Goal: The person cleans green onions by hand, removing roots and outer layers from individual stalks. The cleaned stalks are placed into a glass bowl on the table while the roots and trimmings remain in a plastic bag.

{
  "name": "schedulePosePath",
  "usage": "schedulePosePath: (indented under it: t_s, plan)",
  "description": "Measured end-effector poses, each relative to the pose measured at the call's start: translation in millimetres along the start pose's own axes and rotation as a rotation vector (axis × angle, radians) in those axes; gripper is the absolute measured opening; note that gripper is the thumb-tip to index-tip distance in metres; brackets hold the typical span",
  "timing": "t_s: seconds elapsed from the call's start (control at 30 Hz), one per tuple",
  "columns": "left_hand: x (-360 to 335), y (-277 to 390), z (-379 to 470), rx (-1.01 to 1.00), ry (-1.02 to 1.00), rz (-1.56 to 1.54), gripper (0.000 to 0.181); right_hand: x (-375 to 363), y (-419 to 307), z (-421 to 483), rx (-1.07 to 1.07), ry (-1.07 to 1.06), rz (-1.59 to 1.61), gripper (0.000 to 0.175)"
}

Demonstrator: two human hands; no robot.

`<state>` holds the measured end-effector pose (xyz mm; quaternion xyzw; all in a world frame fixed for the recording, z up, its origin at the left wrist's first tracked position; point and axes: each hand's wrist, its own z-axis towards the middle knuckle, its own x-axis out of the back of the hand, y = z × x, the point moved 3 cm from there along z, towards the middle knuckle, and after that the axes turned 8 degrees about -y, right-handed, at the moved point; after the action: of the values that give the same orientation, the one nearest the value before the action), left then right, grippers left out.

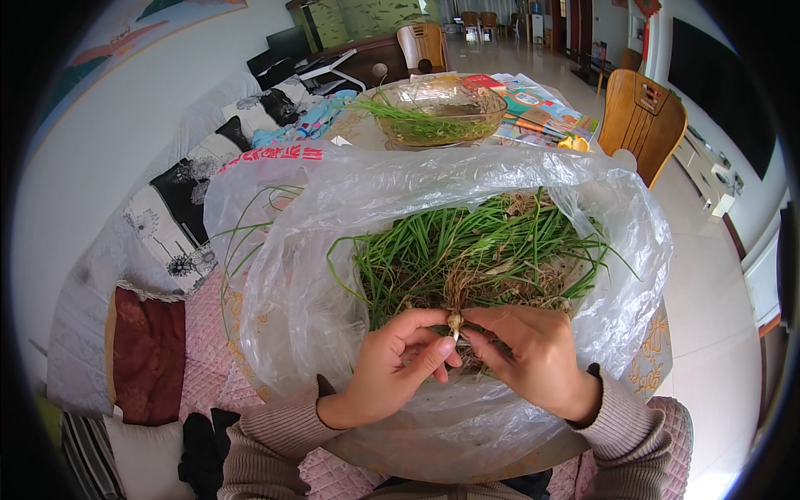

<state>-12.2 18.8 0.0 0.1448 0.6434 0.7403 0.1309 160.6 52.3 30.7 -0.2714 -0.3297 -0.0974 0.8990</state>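
Note:
Between both hands is a small pale bulb with roots, its brown root tuft pointing away from me and its white tip towards me. My left hand pinches it between thumb and fingers from the left. From the right, the thumb and forefinger of my right hand grip the same bulb. Beneath and beyond them a heap of long green grass-like stalks, with dry roots and soil among them, lies in an open clear plastic bag. A few loose stalks trail over the bag's left side.
A clear amber bowl with more green stalks stands at the table's far side. Printed papers and orange peel lie right of it. A wooden chair stands at right, a cushioned sofa along the left.

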Motion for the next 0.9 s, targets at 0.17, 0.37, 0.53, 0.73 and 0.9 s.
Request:
schedulePosePath:
  t_s: [0.17,0.37,0.53,0.73,0.9]
  plan:
    - [0,-2,1,-0.056,0.059,0.171,0.021,-5,-1,-2,0.058,-0.031,-0.121,0.013]
    - [4,-7,3,-0.026,0.078,0.112,0.014,-11,-2,-4,0.095,-0.041,-0.157,0.015]
    - [2,-7,0,-0.047,0.117,0.154,0.013,-15,-3,-6,0.087,-0.025,-0.133,0.023]
    - [-1,-12,2,-0.101,0.149,0.027,0.012,-21,-5,-9,0.113,-0.021,-0.205,0.034]
    - [-3,-16,2,-0.080,0.160,-0.041,0.012,-23,-6,-9,0.102,-0.006,-0.218,0.036]
